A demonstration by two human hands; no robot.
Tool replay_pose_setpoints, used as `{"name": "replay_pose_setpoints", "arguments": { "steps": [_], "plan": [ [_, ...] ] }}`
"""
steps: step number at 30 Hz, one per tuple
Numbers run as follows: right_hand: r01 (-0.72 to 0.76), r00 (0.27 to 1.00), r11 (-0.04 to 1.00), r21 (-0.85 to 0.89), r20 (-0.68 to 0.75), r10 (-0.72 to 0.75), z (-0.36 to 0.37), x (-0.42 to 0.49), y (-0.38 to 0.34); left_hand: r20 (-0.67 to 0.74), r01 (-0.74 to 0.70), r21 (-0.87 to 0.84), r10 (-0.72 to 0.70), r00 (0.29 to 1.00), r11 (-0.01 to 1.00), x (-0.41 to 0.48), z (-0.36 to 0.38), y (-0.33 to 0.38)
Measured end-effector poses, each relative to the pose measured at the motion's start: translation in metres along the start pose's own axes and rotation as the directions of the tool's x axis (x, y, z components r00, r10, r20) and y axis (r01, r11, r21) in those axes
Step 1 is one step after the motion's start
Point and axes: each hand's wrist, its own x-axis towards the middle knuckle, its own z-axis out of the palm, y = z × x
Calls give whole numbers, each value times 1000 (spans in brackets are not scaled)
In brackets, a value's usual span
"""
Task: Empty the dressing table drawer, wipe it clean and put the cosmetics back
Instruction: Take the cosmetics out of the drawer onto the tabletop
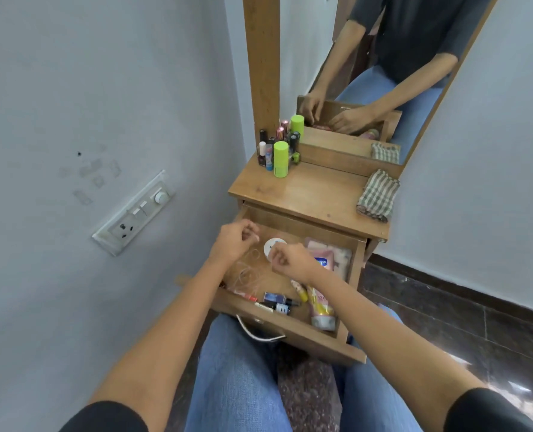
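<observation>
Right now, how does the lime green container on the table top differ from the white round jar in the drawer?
The lime green container stands upright on the table top; the white round jar sits in the open drawer. The lime green container is tall and slim; the white round jar looks low and wide. The container shows whole; the right hand covers part of the jar. Both look round.
</observation>
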Motion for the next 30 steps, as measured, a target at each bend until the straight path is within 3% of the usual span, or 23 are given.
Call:
{"name": "replay_pose_setpoints", "arguments": {
  "steps": [2, 4, 8, 20, 30],
  "plan": [
    [-35, 975, 986, -161, 212, 69, 14, -11, 3, 246, -6, 183, -40, 968, 983, -9, -3, -4],
    [-34, 938, 969, -246, 326, 116, 22, -21, 5, 403, -69, 354, -86, 911, 933, -19, -4, -5],
    [23, 941, 928, -372, 321, 105, 28, -35, 1, 501, -189, 587, -171, 849, 787, -37, -3, -12],
    [-65, 941, 922, -381, 283, 183, 31, -40, -5, 553, -159, 651, -320, 769, 743, -43, 4, -11],
    [-119, 957, 964, -239, 232, 176, 30, -44, -2, 608, -121, 616, -373, 701, 778, -45, -3, -3]
  ]
}}
